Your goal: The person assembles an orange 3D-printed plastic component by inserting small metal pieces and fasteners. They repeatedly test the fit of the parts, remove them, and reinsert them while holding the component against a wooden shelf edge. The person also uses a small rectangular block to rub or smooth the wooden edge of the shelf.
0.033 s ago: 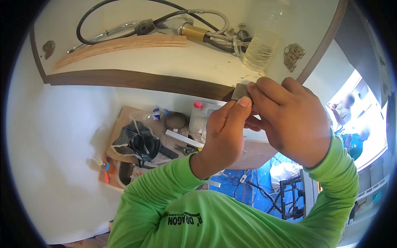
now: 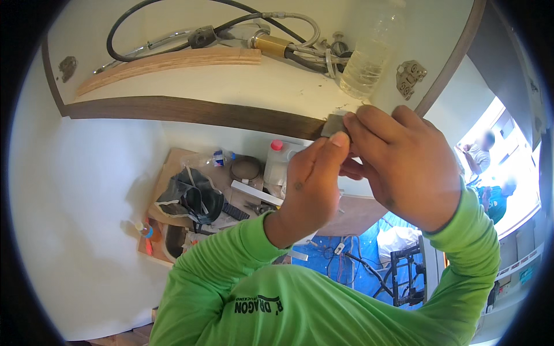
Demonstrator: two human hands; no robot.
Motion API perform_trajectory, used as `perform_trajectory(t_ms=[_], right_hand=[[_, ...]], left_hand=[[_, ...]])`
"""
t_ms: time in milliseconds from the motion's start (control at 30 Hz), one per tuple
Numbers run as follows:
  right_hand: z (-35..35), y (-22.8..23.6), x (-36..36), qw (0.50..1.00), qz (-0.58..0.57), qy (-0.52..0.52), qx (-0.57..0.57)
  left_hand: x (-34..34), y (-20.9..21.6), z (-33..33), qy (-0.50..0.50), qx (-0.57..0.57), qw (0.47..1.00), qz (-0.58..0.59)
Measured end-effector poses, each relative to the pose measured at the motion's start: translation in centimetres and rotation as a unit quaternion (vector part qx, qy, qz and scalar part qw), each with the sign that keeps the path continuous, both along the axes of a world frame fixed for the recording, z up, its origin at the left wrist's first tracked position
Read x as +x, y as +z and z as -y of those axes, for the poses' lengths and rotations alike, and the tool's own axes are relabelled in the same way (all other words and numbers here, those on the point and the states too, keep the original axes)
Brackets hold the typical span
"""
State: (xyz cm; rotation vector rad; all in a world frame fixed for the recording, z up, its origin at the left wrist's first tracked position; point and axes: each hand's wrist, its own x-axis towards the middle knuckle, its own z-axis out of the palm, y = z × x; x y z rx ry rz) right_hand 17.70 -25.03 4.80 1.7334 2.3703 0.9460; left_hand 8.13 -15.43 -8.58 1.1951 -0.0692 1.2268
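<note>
A small flat grey piece (image 2: 333, 125), its exact kind unclear, lies against the brown front edge (image 2: 231, 118) of a cabinet's bottom panel, near the right end. The fingers of my right hand (image 2: 407, 167) are bent and closed on the piece's right part. From below, my left hand (image 2: 311, 187) meets it, thumb pointing up and its tip pressed at the piece's lower side. Both hands touch each other there, and most of the left fingers are hidden behind the thumb. Small bits of debris lie on the white panel just behind the piece.
Inside the cabinet are a curved wooden strip (image 2: 173, 66), a faucet with hoses (image 2: 271, 45), a clear bottle (image 2: 366, 69) and a hinge (image 2: 410, 79). Below, a cluttered board holds a dark bag (image 2: 193, 196), a red-capped jug (image 2: 277, 164) and pliers (image 2: 259, 207). People stand at far right.
The grey piece and my right fingertips have shifted very slightly left and up along the edge. My left thumb has moved a little the same way.
</note>
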Motion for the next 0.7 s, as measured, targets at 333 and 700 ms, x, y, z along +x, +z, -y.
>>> perform_trajectory(t_ms=[333,700], right_hand=[[-0.8,-0.2,-0.8,1.0,0.011,-0.011,-0.002],[4.2,2.7,0.4,0.987,-0.093,-0.015,0.129]], left_hand=[[-0.7,0.2,-0.5,-0.062,-0.081,0.995,-0.024],[-4.4,0.4,-1.6,0.433,0.368,0.812,-0.134]])
